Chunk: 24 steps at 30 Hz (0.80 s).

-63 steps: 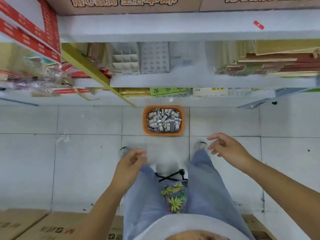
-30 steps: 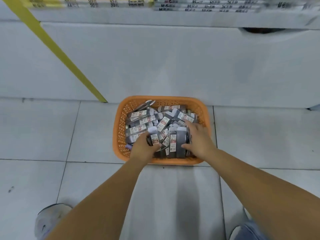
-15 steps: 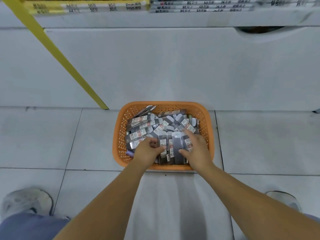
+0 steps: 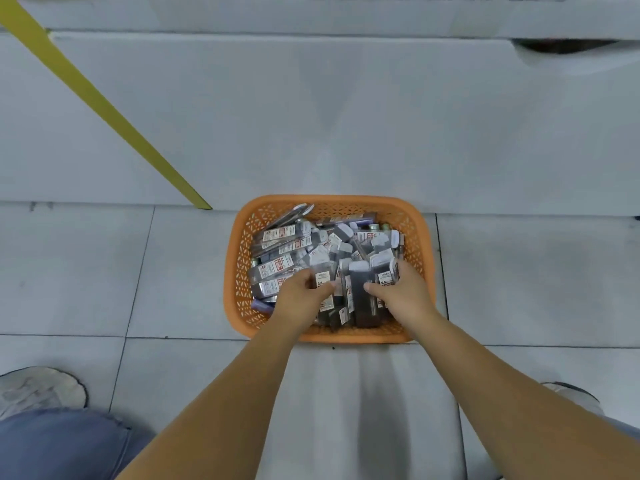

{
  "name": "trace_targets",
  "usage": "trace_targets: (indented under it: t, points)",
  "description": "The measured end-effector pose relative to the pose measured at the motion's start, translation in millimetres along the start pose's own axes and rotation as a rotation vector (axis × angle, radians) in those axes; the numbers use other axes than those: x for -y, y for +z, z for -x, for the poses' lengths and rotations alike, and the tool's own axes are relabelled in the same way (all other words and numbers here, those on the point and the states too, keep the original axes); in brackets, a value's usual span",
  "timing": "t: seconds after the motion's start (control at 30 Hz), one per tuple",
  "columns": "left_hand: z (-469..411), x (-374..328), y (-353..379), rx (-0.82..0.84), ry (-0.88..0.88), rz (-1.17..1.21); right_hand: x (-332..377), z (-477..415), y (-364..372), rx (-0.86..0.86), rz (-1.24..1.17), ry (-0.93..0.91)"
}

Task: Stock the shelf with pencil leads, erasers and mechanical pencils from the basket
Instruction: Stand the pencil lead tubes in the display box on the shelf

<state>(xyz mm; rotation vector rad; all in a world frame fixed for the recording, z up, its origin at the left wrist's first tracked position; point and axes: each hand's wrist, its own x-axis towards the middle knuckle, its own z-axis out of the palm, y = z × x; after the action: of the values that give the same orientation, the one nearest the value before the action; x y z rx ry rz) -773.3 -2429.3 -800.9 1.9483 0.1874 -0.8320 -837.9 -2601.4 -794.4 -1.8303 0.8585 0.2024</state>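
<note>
An orange plastic basket (image 4: 412, 216) stands on the floor against the base of the shelf unit. It is full of grey pencil lead packs (image 4: 280, 268) with white and red labels. Both my hands are inside its near half. My left hand (image 4: 301, 296) curls its fingers round the left side of a bunch of upright packs (image 4: 358, 282). My right hand (image 4: 401, 292) grips the same bunch from the right, thumb at the front. Which packs each hand holds is partly hidden by the fingers.
The white shelf base (image 4: 311, 116) rises right behind the basket, with a yellow strip (image 4: 104, 105) running diagonally at the left. Grey floor tiles (image 4: 536, 271) lie on both sides. My shoe (image 4: 38, 389) and my jeans-clad knee (image 4: 62, 445) are at the lower left.
I went from standing to crouching over the basket, and both hands dropped into it. Over the last half second they closed in on a bunch of packs and stood them upright.
</note>
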Motion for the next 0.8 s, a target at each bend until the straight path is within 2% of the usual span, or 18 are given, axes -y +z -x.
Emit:
trace_targets:
  t: [0.13, 0.23, 0.37, 0.57, 0.67, 0.8]
  points:
    - [10.0, -5.0, -8.2, 0.036, -0.049, 0.041, 7.4, 2.3, -5.5, 0.023, 0.017, 0.034]
    - [13.2, -4.8, -10.5, 0.066, -0.157, 0.193, 11.3, 2.4, -4.3, 0.056, 0.079, 0.085]
    - [13.7, -2.2, -12.4, 0.086, -0.183, 0.254, 18.5, 2.3, -3.4, 0.046, 0.028, 0.101]
    - [45.1, -53.1, -26.9, 0.272, -0.096, 0.407, 78.1, 25.2, -14.8, 0.135, -0.241, 0.05]
    - [69.1, -95.7, -44.0, 0.392, 0.012, 0.517, 129.1, 48.7, -24.1, 0.112, -0.41, -0.076]
    - [116.4, -159.3, -80.2, 0.338, 0.213, 0.434, 202.7, 89.9, -45.0, 0.106, -0.528, -0.175]
